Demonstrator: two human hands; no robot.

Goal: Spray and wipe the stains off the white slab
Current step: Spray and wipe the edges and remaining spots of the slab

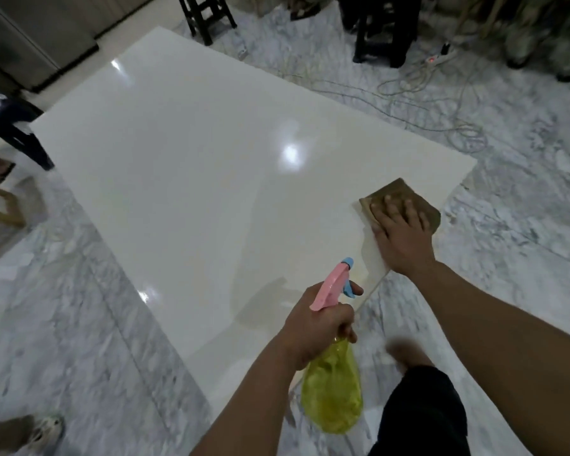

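1. The large glossy white rectangular slab (211, 166) lies flat on the grey-veined marble floor (79, 340). It fills the centre of the view and runs from 11 o'clock to 4 o'clock.
2. The right hand (400, 235) lies palm down, fingers spread flat, on the folded brown wiping cloth (405, 200). Its grip is flat, pressed onto the cloth and not curled around it.
3. The cloth lies on the slab's edge at 3 o'clock, just beside the slab's right corner. Part of it overhangs the floor.
4. The left hand (316, 327) has its grip clamped around the neck of the translucent yellow plastic spray bottle (333, 390).
5. The bottle's pink trigger head (331, 286) carries a blue nozzle tip (347, 262). The nozzle points toward 12 o'clock, over the slab's near edge. One finger rests at the blue trigger lever.
6. The bottle body hangs at 6 o'clock, above the floor and the slab's near corner.
7. A faint wet or dull patch shows on the slab just ahead of the nozzle, at 6 o'clock of the slab's centre. No distinct stain can be resolved.
8. Dark wooden stool legs (379, 37) stand at 12 o'clock beyond the slab. Loose pale cables (418, 93) trail across the floor at 1 o'clock.
9. A shoe (45, 429) shows at 8 o'clock, well apart from the slab.
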